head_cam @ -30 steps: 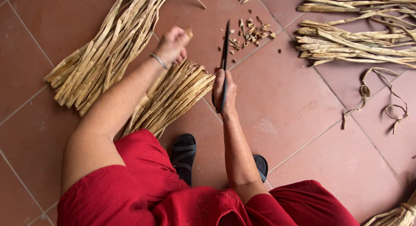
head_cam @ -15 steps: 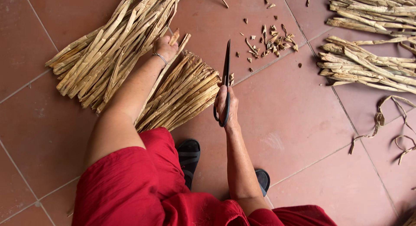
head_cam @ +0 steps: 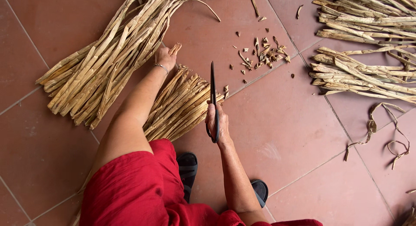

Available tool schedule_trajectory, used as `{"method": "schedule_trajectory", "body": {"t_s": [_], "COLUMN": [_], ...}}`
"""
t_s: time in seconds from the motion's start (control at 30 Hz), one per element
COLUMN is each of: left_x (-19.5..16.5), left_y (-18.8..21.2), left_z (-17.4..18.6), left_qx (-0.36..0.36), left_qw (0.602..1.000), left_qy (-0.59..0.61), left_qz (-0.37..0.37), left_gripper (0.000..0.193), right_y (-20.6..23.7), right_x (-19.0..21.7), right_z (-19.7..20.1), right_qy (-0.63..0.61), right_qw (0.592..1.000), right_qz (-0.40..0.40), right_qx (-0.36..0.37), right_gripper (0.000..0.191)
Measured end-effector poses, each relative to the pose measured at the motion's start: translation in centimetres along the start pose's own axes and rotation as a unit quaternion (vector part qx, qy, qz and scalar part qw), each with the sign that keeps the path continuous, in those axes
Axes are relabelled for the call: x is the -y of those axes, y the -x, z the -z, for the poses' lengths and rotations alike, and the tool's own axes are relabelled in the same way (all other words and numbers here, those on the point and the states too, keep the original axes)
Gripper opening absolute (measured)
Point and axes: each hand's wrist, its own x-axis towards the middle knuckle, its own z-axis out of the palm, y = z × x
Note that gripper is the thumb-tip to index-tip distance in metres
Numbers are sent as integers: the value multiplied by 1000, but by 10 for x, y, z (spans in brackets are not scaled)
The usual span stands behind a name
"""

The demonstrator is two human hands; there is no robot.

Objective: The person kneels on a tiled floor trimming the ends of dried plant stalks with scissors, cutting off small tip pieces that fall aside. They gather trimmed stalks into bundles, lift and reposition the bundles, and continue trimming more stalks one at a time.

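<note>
My right hand [head_cam: 218, 124] grips black scissors [head_cam: 212, 89] with the blades closed and pointing away from me. My left hand [head_cam: 165, 58], with a thin bracelet at the wrist, is closed on the end of a dried straw-coloured stalk [head_cam: 175, 48] at the edge of a large loose bundle of long stalks [head_cam: 108, 57]. Under my left forearm lies a shorter, trimmed bundle of stalks [head_cam: 182, 105] on the red tiled floor. Small cut-off bits [head_cam: 262, 52] are scattered beyond the scissor tips.
Two more heaps of dried stalks [head_cam: 368, 44] lie at the upper right. Twisted fibre ties [head_cam: 381, 128] lie on the tiles at the right. My black sandals [head_cam: 188, 165] and red clothing [head_cam: 143, 191] fill the bottom of the view.
My left hand has reached further left and up, from the short bundle to the edge of the large bundle. The right hand keeps holding the scissors upright.
</note>
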Motion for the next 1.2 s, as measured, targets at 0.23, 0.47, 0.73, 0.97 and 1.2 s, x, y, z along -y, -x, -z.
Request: {"method": "schedule_trajectory", "body": {"t_s": [0.23,0.47,0.73,0.97,1.2], "left_x": [8,0,-13,-15,-14], "left_y": [26,84,106,102,103], "left_z": [33,44,34,21,21], "left_qx": [136,282,284,319,309], "left_qw": [970,917,910,894,910], "left_qy": [164,217,247,251,204], "left_qz": [-121,-182,-174,-190,-189], "left_gripper": [16,16,17,17,19], "right_y": [-16,-23,-20,-12,-12], "right_x": [2,14,24,24,21], "right_z": [-15,-24,-11,-8,-13], "right_qy": [-53,-75,-29,72,32], "right_qw": [996,995,999,994,996], "right_qz": [-58,-24,31,63,39], "right_qx": [45,58,15,-44,-79], "right_gripper": [68,70,73,71,68]}}
